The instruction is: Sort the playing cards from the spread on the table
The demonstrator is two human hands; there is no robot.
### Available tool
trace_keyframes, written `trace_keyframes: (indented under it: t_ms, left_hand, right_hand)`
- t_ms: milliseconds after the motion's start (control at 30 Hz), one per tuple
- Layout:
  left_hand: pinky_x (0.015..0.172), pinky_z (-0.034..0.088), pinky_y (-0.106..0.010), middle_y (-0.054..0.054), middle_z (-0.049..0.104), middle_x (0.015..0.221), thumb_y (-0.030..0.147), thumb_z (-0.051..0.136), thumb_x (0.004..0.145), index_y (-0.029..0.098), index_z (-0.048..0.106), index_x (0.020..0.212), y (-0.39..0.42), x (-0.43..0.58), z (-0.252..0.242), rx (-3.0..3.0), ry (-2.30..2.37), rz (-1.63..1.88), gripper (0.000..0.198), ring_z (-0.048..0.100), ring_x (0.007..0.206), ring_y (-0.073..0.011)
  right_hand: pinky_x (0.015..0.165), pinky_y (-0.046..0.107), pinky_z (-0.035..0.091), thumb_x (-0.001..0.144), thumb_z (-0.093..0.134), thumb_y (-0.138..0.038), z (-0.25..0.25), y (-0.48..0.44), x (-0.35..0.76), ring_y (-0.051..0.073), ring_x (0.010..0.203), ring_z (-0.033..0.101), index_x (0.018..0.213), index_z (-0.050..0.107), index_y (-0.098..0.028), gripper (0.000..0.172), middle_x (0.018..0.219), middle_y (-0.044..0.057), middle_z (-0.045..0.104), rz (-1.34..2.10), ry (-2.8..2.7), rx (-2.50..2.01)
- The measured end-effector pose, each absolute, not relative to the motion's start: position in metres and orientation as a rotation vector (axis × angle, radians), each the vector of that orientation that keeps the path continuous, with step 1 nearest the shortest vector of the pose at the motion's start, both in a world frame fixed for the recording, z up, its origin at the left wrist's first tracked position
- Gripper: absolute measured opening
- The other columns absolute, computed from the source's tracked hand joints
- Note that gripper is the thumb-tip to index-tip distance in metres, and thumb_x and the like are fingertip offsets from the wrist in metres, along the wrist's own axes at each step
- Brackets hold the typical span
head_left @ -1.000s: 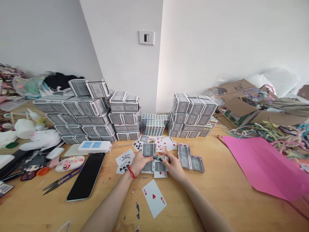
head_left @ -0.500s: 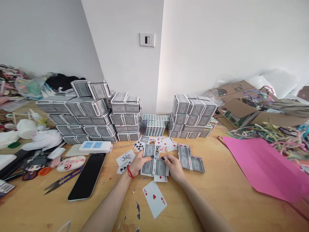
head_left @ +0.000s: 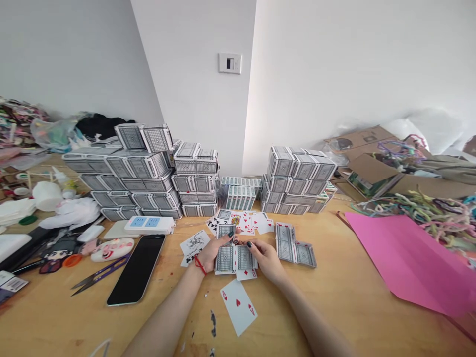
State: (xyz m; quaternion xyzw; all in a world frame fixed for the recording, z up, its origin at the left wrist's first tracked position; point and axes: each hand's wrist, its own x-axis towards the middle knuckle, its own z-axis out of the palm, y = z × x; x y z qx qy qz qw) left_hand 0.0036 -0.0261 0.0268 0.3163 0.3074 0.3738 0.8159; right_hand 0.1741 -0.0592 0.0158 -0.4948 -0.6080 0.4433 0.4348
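In the middle of the head view, my left hand (head_left: 212, 251) is closed on a piece of folded playing cards (head_left: 225, 259), thumb on top. My right hand (head_left: 266, 257) pinches the same piece near its upper right, beside a card back (head_left: 245, 258). A red diamond card (head_left: 246, 274) sticks out below. An ace of hearts (head_left: 238, 306) lies face up in front of my hands. To the right rests another folded-card piece (head_left: 285, 243), L-shaped. A joker (head_left: 195, 241) lies left of my wrist, and several loose cards (head_left: 243, 221) spread behind my hands.
Stacked blocks of folded cards rise at the back left (head_left: 139, 166) and back right (head_left: 301, 171), with card packs (head_left: 240, 197) between them. A phone (head_left: 137, 267), thread snips (head_left: 100, 274) and a power strip (head_left: 149, 224) lie left. Pink paper (head_left: 405, 258) and yarn (head_left: 424, 213) occupy the right.
My left thumb has moved up and left over the upper card back. The face card standing beside it is now mostly hidden. The view has shifted slightly.
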Motion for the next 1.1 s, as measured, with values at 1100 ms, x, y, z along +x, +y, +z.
trace_keyframes:
  t_ms: [1100]
  left_hand:
    - [0.069,0.048,-0.033,-0.012,0.068,0.088,0.03,0.051,0.076,0.01,0.06,0.101,-0.027,0.016,0.016,0.521,0.652,0.912,0.034,0.063,0.08,-0.0248]
  right_hand:
    - [0.045,0.028,0.048,0.073,0.052,-0.047,0.009,-0.067,0.168,0.014,0.045,0.057,0.087,0.04,-0.021,0.031,0.06,-0.003,0.059,1.821,-1.031,-0.908]
